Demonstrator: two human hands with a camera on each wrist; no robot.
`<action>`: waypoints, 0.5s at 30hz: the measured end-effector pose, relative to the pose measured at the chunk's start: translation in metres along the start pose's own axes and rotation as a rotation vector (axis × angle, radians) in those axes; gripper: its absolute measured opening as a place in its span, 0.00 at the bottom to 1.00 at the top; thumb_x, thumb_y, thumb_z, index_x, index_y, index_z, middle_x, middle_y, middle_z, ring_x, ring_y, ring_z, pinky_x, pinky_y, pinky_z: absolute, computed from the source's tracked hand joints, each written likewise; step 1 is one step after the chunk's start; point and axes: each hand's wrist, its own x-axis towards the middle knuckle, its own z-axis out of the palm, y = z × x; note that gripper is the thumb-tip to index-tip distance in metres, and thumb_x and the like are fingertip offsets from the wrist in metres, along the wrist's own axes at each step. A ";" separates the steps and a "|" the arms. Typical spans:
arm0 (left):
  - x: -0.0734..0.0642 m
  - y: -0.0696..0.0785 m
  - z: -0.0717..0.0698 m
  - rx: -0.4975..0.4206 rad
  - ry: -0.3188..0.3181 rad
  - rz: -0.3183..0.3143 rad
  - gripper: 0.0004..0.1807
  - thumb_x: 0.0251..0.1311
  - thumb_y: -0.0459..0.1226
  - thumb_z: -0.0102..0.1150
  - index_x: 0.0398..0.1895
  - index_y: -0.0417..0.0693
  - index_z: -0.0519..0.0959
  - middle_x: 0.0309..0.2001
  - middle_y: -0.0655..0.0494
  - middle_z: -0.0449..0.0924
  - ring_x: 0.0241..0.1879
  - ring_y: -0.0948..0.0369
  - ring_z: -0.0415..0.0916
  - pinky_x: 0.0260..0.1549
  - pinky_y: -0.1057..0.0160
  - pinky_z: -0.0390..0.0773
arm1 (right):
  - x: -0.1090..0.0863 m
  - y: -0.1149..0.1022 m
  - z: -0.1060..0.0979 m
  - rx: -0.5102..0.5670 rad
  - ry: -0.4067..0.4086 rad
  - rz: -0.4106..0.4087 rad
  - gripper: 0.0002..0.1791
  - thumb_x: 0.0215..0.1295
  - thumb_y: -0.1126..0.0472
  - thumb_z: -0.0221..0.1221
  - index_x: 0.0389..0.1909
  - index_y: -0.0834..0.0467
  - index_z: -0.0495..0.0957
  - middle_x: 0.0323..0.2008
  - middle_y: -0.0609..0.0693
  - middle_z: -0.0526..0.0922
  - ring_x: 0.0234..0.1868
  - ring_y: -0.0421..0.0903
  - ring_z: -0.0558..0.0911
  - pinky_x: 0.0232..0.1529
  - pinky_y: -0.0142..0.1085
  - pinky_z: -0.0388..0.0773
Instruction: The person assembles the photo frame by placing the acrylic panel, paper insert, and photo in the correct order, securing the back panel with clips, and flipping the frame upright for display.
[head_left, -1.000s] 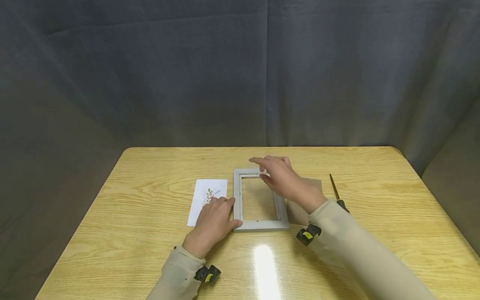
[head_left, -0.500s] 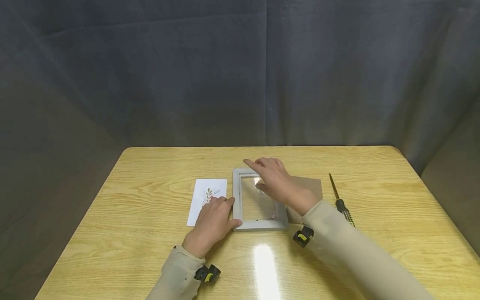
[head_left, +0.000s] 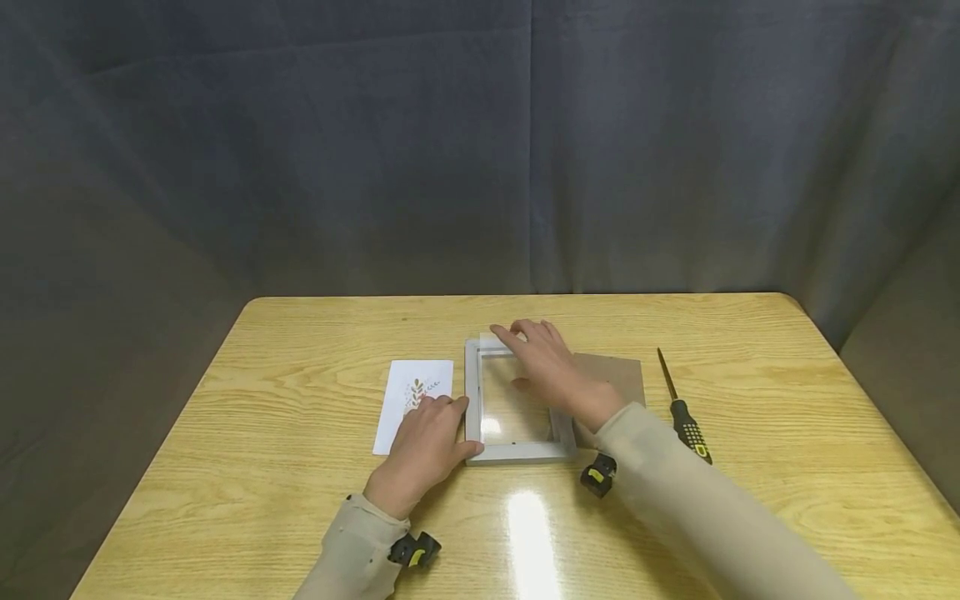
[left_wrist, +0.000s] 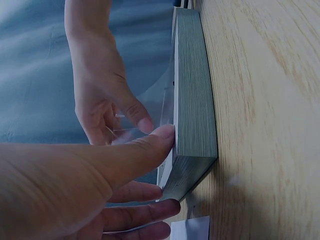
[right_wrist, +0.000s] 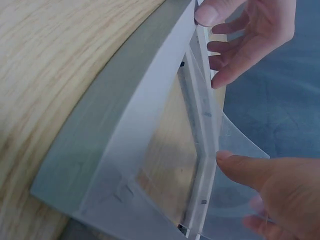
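A pale grey picture frame (head_left: pixel 517 452) lies on the table before me. My left hand (head_left: pixel 422 450) grips its near left corner, thumb on the upper face and fingers along the outer side. Above the opening, my right hand (head_left: pixel 551 367) pinches a clear sheet (right_wrist: pixel 237 137), thumb at one face and fingers behind. The sheet is tilted, with one part close to or touching the frame; its far edge pokes past the frame's far side in the head view. Small dark tabs show along the frame's inner edge in the right wrist view.
A white card (head_left: pixel 396 404) with a printed leaf design lies left of the frame, partly behind my left hand. To the right is a brown backing board (head_left: pixel 621 382), partly under my right forearm. A screwdriver (head_left: pixel 688 427) with a black handle lies farther right.
My right hand has shifted slightly left with the clear sheet, which has come down over the frame. A reflection on it now shows near the opening's lower left. The left hand stays put.
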 end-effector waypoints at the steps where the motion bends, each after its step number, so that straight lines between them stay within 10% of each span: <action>1: 0.000 0.000 0.000 0.000 0.000 0.001 0.35 0.53 0.49 0.76 0.60 0.36 0.79 0.51 0.40 0.85 0.48 0.44 0.80 0.44 0.46 0.82 | 0.000 0.000 0.001 0.005 0.004 -0.001 0.47 0.55 0.65 0.73 0.75 0.57 0.63 0.63 0.60 0.73 0.67 0.59 0.70 0.78 0.56 0.54; 15: 0.000 -0.001 0.001 0.009 0.003 0.006 0.35 0.53 0.48 0.76 0.59 0.36 0.80 0.51 0.41 0.85 0.47 0.45 0.81 0.44 0.46 0.82 | 0.004 0.006 0.018 0.030 -0.040 0.034 0.45 0.56 0.59 0.74 0.74 0.54 0.66 0.70 0.59 0.71 0.72 0.61 0.68 0.78 0.62 0.51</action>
